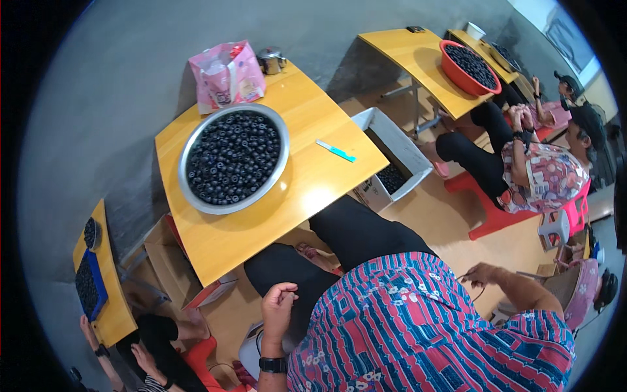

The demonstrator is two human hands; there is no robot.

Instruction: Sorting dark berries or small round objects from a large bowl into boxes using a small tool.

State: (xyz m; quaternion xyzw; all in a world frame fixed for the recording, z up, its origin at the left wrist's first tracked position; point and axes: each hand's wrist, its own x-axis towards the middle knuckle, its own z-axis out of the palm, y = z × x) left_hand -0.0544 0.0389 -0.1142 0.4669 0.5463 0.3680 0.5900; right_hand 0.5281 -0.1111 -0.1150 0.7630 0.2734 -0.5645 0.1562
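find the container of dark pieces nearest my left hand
The silver bowl, on your own table; the red basin and blue tray sit on other tables, the white box on the floor.

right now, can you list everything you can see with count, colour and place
tables: four, yellow; front, two upper right, left
metal basin: one, silver, front table
round pieces: too many to count, dark, in metal basin
bag: one, pink, behind metal basin
lidded pot: one, silver, beside bag
knife-like tool: one, turquoise handle, front table
pale box: one, whitish, floor right
red basin: one, red, upper-right table
pail: one, white, farther right table
tray: one, blue, left table
open carton: one, brown, floor left
other people: at least four, mixed clothing, right and lower left
left hand: one, bare, lower centre
watch: one, black, left wrist
right hand: one, bare, lower right
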